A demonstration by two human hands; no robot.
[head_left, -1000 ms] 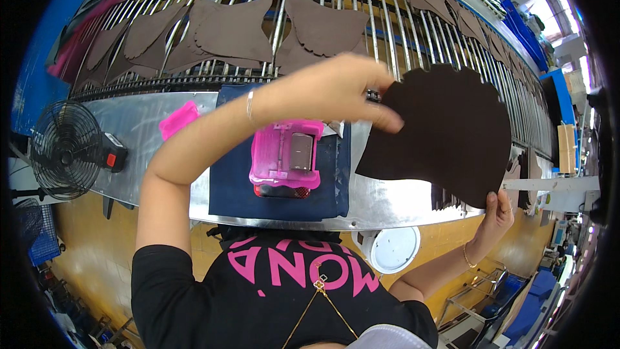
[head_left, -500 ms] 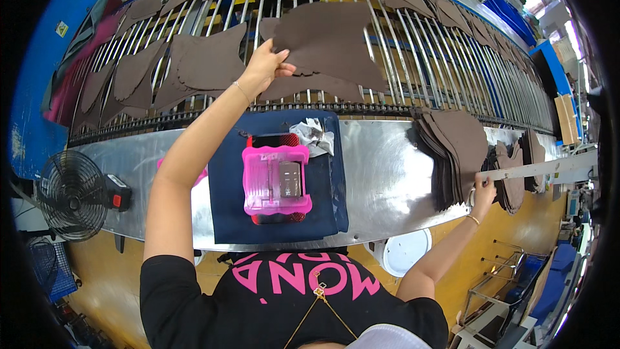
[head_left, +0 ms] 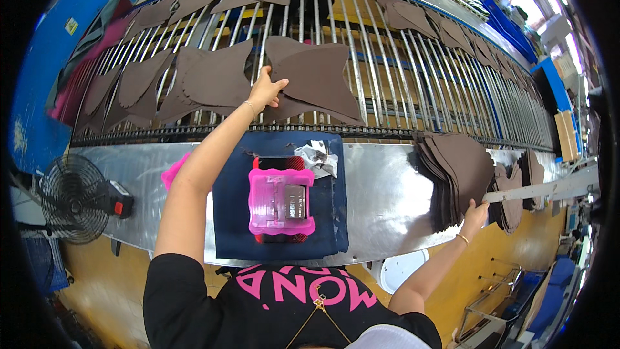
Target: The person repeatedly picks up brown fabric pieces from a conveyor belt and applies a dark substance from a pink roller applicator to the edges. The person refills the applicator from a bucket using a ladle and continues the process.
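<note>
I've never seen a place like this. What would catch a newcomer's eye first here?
Probably the bright pink tray on the dark blue cloth, near the middle of the metal table. Beyond it, brown cut pieces lie across a rack of metal rods, with the left hand at one. To the right, the other hand is at a fanned brown stack.

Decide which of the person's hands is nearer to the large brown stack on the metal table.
Right. The right hand is at the near right edge of the large brown stack; the left hand is to its left, over the metal bars.
</note>
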